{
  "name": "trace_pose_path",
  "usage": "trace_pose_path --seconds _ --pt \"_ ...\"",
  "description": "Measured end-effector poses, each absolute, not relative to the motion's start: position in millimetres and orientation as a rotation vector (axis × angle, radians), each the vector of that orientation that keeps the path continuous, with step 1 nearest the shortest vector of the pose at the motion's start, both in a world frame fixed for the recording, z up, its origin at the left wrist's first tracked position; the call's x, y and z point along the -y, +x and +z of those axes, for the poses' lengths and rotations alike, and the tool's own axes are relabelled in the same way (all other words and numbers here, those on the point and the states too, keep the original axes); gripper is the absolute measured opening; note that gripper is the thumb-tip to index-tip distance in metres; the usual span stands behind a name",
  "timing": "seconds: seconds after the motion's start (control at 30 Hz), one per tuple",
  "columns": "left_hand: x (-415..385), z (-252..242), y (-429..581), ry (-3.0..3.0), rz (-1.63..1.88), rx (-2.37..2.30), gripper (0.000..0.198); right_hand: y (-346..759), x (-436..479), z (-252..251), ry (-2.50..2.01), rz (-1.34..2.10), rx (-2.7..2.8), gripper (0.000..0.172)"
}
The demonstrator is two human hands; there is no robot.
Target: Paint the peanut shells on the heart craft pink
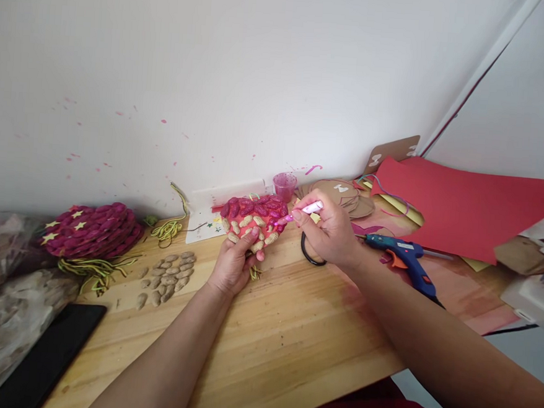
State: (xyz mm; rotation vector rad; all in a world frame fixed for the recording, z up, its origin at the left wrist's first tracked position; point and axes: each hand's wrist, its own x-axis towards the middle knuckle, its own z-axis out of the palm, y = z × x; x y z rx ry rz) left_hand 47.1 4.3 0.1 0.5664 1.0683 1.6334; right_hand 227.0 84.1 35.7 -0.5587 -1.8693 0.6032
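Heart-shaped craft piece (253, 218), red, studded with peanut shells, top half painted dark pink, held above the wooden table (263, 328). Its lower tip is hidden behind the left hand (234, 265), which is clamped on it from below. Right hand (330, 233) pinches a pink brush (302, 212), bristles touching the piece's right edge.

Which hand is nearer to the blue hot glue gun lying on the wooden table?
Right. The right hand, holding a pink brush, is just left of the blue glue gun; the left hand is farther left, holding the peanut-shell craft.
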Motion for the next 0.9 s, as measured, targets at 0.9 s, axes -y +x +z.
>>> trace_pose_path --seconds 0.9 --pt "-3.3 1.0 50.4 0.582 1.652 -1.082 0.047 226.2 -86.9 31.2 -0.560 0.788 1.805 0.013"
